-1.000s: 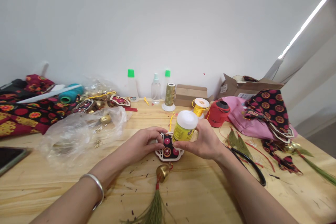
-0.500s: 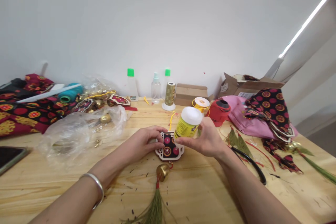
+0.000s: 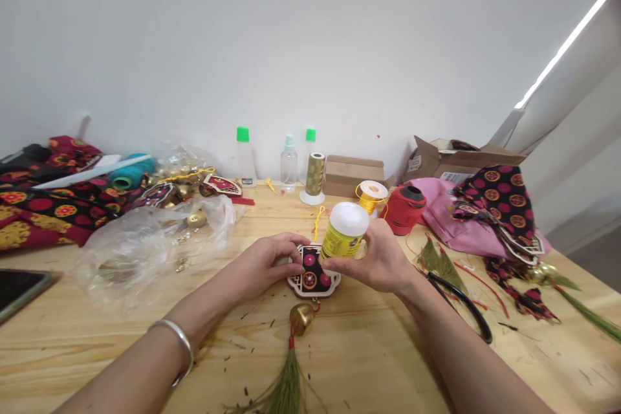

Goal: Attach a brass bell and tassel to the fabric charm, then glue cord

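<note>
A flat ornament (image 3: 317,281) with a pale scalloped wooden frame and dark floral fabric lies on the table in front of me. My left hand (image 3: 272,262) grips its left edge with curled fingers. In my right hand (image 3: 381,262) is a yellow-labelled bottle (image 3: 343,239), white end up, held over the ornament's right part. Its lower end is hidden behind my thumb, so contact with the fabric cannot be made out. A yellow cord loop (image 3: 317,223) extends from the ornament's top. Below hang a brass bell (image 3: 301,319) and an olive tassel (image 3: 287,381).
Left are a plastic bag (image 3: 140,252), patterned fabric (image 3: 48,213) and a phone (image 3: 22,291). Behind stand a thread cone (image 3: 315,174), clear bottles (image 3: 288,168) and a yellow cord spool (image 3: 372,194). Scissors with a black handle (image 3: 468,304) and loose tassels (image 3: 436,265) lie right.
The bottle has dipped slightly and its white end has swung a little left and nearer me. My left hand and the ornament stay in place.
</note>
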A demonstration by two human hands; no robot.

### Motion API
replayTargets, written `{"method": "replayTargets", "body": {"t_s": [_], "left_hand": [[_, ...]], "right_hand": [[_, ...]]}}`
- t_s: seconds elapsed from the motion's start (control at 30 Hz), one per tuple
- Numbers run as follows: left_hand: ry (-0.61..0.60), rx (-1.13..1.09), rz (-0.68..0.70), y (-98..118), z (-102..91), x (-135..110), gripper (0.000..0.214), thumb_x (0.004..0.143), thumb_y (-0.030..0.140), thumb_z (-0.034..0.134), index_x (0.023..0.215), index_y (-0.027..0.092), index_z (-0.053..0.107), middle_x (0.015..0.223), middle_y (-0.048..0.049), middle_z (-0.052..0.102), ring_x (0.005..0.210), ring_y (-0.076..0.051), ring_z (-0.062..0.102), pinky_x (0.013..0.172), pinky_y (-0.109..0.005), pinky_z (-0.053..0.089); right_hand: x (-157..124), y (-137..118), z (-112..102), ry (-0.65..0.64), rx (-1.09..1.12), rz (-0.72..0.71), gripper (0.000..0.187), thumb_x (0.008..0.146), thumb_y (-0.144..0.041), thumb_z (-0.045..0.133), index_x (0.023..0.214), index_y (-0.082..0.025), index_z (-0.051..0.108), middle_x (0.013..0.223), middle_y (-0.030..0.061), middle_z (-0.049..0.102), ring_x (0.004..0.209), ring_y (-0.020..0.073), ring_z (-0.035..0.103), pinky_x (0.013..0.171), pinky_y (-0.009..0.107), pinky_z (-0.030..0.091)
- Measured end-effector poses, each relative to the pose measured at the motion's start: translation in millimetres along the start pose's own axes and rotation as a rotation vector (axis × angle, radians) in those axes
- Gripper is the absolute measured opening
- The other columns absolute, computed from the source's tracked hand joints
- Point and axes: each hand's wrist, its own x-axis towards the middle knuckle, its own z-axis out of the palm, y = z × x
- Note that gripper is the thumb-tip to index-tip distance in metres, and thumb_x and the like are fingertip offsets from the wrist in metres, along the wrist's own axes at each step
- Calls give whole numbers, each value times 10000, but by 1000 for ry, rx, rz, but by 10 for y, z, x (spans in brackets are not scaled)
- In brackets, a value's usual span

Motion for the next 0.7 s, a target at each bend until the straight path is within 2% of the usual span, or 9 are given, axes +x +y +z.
{"method": "replayTargets", "body": {"t_s": [0.2, 0.7], "left_hand": [[1, 11, -5, 11, -5, -5, 128, 743, 264, 526, 686, 194, 616, 1123, -13, 546, 1002, -166, 512, 866, -283, 375], [-1, -6, 0, 6, -5, -2, 121, 740, 269, 527, 698, 198, 615, 1109, -8, 545, 990, -167, 519, 862, -284, 383]], "right_hand": [[3, -11, -12, 5, -4, 11, 297, 621, -357, 669, 796, -150, 548, 725, 37, 607, 627, 162, 550, 565, 262, 441], [-1, -5, -3, 14, -13, -3, 303, 613, -370, 671, 778, -157, 532, 695, 19, 593, 600, 146, 531, 565, 264, 439]]}}
